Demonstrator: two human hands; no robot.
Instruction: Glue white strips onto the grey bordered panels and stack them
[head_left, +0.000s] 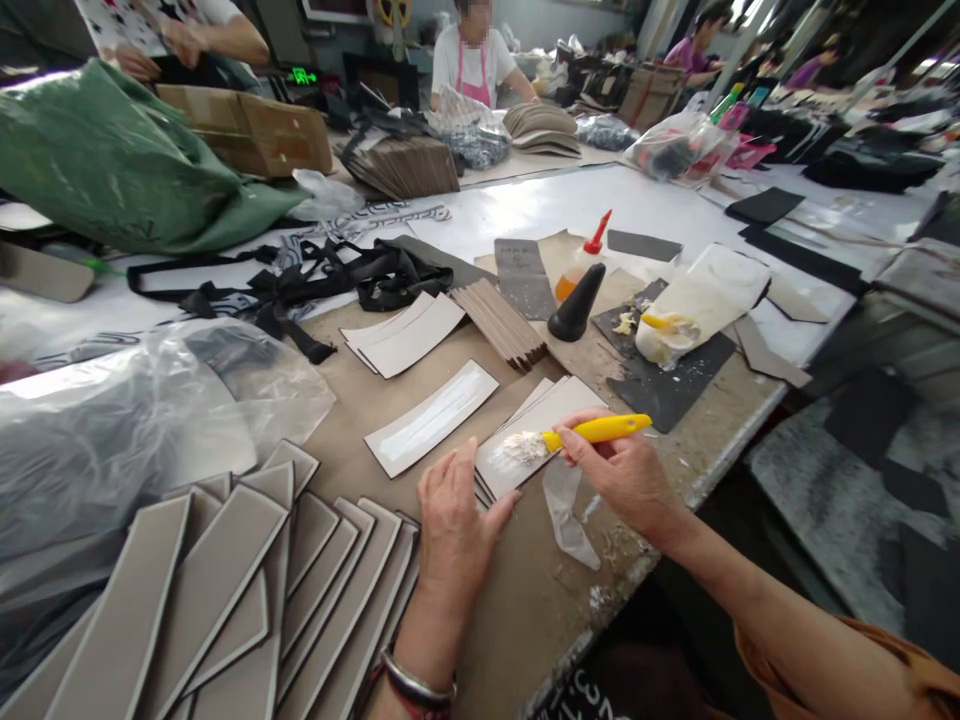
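My right hand [622,470] is closed on a yellow-handled brush [592,431] whose glue-laden bristles rest on the top grey strip of a small stack of strips [536,425]. My left hand [457,525] lies flat with fingers together, pressing the near end of that stack, thumb toward the brush. One strip [431,417] coated with white glue lies just left of the stack on the brown table cover.
A fan of finished grey strips with dark edges [225,590] lies at near left, beside a clear plastic bag [135,420]. Farther off are more strips [409,335], brown pieces [499,322], a black cone [576,305], a glue bottle [581,262], a glue tub [694,305] and black straps [330,275]. Other people work at the back.
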